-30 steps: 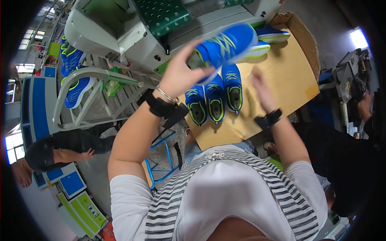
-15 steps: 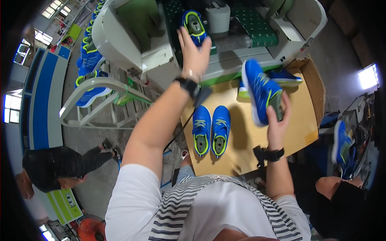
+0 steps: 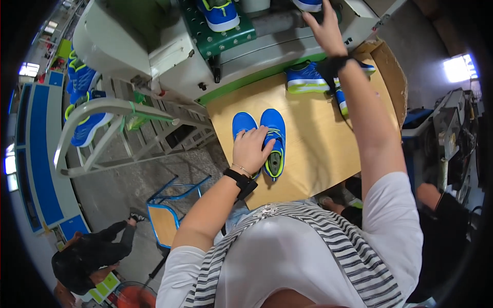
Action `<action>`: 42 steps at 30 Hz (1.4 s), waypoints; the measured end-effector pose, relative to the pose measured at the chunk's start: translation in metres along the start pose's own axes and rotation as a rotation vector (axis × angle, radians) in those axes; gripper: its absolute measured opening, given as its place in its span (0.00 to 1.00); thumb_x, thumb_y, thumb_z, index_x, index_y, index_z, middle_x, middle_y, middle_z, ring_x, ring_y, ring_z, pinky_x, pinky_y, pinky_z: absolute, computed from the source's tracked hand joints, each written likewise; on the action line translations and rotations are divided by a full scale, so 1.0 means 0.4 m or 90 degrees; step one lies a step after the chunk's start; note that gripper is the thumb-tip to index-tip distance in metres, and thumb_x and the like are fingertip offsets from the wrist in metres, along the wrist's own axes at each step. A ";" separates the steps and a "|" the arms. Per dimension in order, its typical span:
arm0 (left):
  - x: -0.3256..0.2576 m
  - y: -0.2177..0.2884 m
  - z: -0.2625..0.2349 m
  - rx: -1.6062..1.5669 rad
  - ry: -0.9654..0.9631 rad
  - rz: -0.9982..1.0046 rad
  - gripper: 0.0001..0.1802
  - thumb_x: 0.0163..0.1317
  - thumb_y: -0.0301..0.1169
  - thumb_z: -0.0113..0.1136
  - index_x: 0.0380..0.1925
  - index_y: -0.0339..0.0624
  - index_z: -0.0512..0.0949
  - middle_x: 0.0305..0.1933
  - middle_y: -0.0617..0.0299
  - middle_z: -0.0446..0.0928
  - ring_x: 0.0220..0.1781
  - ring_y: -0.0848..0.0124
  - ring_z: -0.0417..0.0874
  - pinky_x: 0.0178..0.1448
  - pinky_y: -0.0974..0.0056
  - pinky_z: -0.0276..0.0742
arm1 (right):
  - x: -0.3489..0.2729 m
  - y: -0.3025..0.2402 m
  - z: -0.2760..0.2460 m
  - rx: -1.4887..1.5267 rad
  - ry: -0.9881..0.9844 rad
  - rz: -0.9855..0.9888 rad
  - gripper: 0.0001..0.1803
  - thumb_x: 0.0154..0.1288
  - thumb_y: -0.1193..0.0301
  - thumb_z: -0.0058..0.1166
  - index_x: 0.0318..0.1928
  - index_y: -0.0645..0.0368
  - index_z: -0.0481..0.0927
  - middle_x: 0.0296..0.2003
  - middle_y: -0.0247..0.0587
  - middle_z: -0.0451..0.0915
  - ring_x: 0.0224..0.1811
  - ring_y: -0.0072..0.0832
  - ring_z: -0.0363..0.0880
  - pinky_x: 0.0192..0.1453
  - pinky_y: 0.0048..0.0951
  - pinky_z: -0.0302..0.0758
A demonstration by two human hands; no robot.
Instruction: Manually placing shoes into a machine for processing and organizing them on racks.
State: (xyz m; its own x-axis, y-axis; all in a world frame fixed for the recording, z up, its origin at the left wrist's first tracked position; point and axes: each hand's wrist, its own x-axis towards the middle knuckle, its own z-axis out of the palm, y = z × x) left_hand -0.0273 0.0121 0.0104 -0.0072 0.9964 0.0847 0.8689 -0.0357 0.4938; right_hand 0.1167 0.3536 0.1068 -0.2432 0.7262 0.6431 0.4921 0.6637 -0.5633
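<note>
Two blue sneakers stand side by side on the brown board, toes pointing away from me. My left hand (image 3: 250,149) is closed over the left sneaker (image 3: 243,122), hiding most of its upper. Its thumb reaches toward the right sneaker (image 3: 273,123), whose lime collar and grey insert show. Far up at the right, my right hand (image 3: 327,33) has thumb and fingers apart beside another blue sneaker (image 3: 308,5), which the top edge cuts off. One more sneaker (image 3: 220,14) rests on the green studded belt (image 3: 226,40) of the machine.
More blue sneakers (image 3: 307,78) lie at the far side of the board (image 3: 308,154), partly behind my right forearm. A pale metal rack (image 3: 92,110) with sneakers stands left, near a blue-framed stool (image 3: 163,220). A person in dark clothes (image 3: 84,262) is at the lower left.
My left hand has come down from the sneaker on the belt to the pair on the board. My right hand has carried its sneaker up to the machine. The view has shifted.
</note>
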 end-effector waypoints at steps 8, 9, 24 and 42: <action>-0.006 -0.008 -0.001 -0.129 0.070 0.022 0.15 0.58 0.42 0.59 0.30 0.40 0.78 0.31 0.49 0.79 0.36 0.49 0.79 0.43 0.47 0.71 | -0.478 0.236 -0.073 -0.514 -0.338 -0.034 0.59 0.36 0.60 0.77 0.69 0.63 0.58 0.66 0.52 0.64 0.66 0.49 0.64 0.71 0.44 0.61; -0.029 -0.019 -0.013 -0.120 0.007 -0.045 0.16 0.59 0.43 0.58 0.29 0.39 0.78 0.31 0.48 0.79 0.36 0.49 0.79 0.42 0.47 0.71 | -0.468 0.134 -0.056 -0.436 -0.297 -0.051 0.57 0.36 0.66 0.77 0.69 0.63 0.59 0.65 0.53 0.65 0.66 0.50 0.64 0.71 0.43 0.61; 0.019 0.063 -0.180 -0.992 -0.082 -0.050 0.52 0.49 0.29 0.69 0.74 0.46 0.51 0.71 0.52 0.60 0.69 0.65 0.65 0.70 0.63 0.63 | -0.551 -0.352 -0.144 0.083 -0.253 -0.078 0.51 0.47 0.73 0.72 0.71 0.60 0.57 0.70 0.53 0.56 0.72 0.50 0.55 0.75 0.43 0.52; 0.397 0.038 -0.289 -0.265 0.503 -0.073 0.50 0.53 0.33 0.64 0.72 0.33 0.47 0.71 0.36 0.52 0.73 0.47 0.56 0.75 0.57 0.53 | -0.831 -0.357 -0.102 0.451 -0.204 0.591 0.43 0.57 0.78 0.57 0.71 0.57 0.51 0.56 0.50 0.69 0.56 0.33 0.71 0.60 0.32 0.70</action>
State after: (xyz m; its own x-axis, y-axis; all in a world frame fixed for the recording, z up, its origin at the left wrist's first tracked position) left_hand -0.0725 0.1607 0.1312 -0.5544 0.6573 0.5105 0.5939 -0.1172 0.7959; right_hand 0.1612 0.0102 -0.0054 -0.2863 0.9230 -0.2573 0.0462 -0.2549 -0.9659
